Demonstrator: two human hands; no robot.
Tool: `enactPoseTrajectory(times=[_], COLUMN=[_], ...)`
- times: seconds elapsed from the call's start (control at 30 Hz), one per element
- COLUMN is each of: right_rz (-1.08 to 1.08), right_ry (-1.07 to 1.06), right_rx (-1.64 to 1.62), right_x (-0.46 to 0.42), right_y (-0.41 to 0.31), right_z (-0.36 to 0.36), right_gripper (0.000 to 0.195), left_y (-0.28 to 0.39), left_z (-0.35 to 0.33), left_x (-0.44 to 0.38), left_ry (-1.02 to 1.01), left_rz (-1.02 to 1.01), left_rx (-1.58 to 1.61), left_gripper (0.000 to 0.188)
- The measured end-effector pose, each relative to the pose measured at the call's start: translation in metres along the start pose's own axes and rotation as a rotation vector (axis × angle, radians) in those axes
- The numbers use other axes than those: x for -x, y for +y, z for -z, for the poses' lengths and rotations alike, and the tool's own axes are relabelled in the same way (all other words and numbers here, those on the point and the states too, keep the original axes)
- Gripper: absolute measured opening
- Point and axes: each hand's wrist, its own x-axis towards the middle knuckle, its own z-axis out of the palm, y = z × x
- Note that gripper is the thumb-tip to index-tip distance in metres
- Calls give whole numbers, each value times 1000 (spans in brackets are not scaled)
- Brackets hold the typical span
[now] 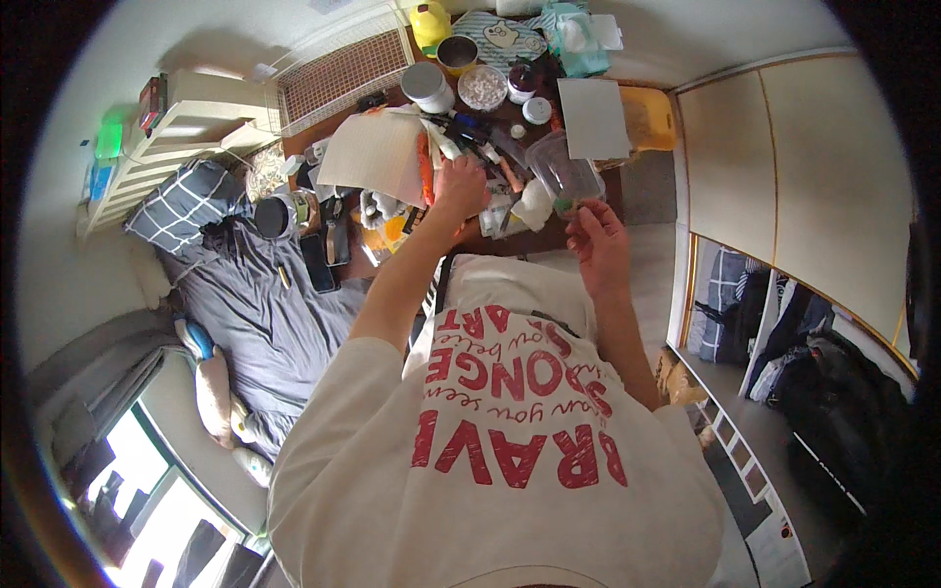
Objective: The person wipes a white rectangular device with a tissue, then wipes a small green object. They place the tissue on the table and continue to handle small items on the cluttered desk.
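Note:
My left hand (pixel 462 187) reaches into a crowded desktop, fingers bent down beside a white tube (pixel 443 141) and an orange-red strip (pixel 425 169). Its fingertips are partly hidden, so whether it grips anything is unclear. My right hand (pixel 599 234) is raised at the desk's near right side. Thumb and forefinger pinch a small green item (pixel 563 206), too small to identify, by the near corner of a clear plastic container (pixel 562 170). Left of that container lies a crumpled white wad (pixel 533 204). A cream sheet (pixel 375 156) spreads left of my left hand.
Behind stand a white-lidded jar (pixel 426 84), a bowl of white pieces (pixel 483 87) and a dark bottle (pixel 523 79). A white board (pixel 595 119) lies at right. A phone (pixel 320 263) rests by the bed (pixel 257 309). Wardrobe doors (pixel 735 154) flank the right.

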Motion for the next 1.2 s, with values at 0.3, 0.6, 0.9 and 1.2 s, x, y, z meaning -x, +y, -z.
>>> enactPoseTrajectory(times=[0.3,0.6,0.9,1.2], right_rz=[-15,-33,-43,329], right_ry=[-43,-114,-180,-467], right_rx=[83,177,230,363], right_x=[9,0,-24,-14], right_y=[3,3,-3,-39], right_z=[-7,-15,-49,-134], right_gripper=[20,21,19,20], left_y=[12,-1,-61,-44], left_z=[5,-7,57,129], left_x=[-41,-46,25,84], left_ry=[-207,-38,179,464], left_rz=[316,210,347,-7], left_rx=[140,107,2023,3085], left_gripper=[24,17,32,49])
